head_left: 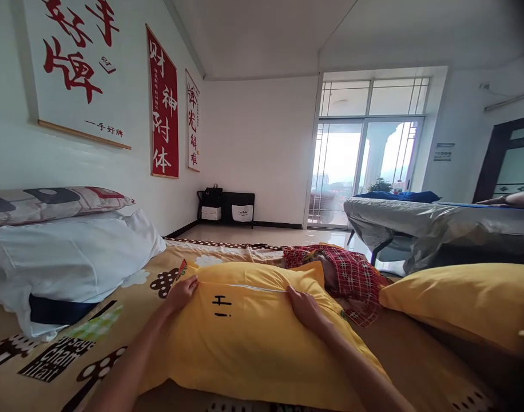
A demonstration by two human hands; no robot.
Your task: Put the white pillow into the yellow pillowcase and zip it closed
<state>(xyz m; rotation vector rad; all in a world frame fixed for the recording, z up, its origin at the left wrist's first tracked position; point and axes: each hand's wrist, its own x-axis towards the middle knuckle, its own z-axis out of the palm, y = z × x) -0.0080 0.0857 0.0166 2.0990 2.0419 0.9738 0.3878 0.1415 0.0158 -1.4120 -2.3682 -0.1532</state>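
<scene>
A yellow pillow (245, 349) lies in front of me on the printed bedspread, with black "Hi" lettering on its face. A pale zipper or seam opening (257, 287) runs across its far part. My left hand (185, 293) is closed on the cloth at the left end of that line. At the right end my right hand (307, 309) has its fingers curled on the fabric, pinching it; its fingertips are partly hidden. Between the two hands the cloth is stretched fairly flat.
White pillows (73, 252) with a patterned pillow (56, 203) on top stand at left. A red checked cloth (352, 277) lies beyond the pillow, and another yellow pillow (468, 303) sits at right. Behind it is a covered table (382, 214), with another person's hand (521, 198) at its far right.
</scene>
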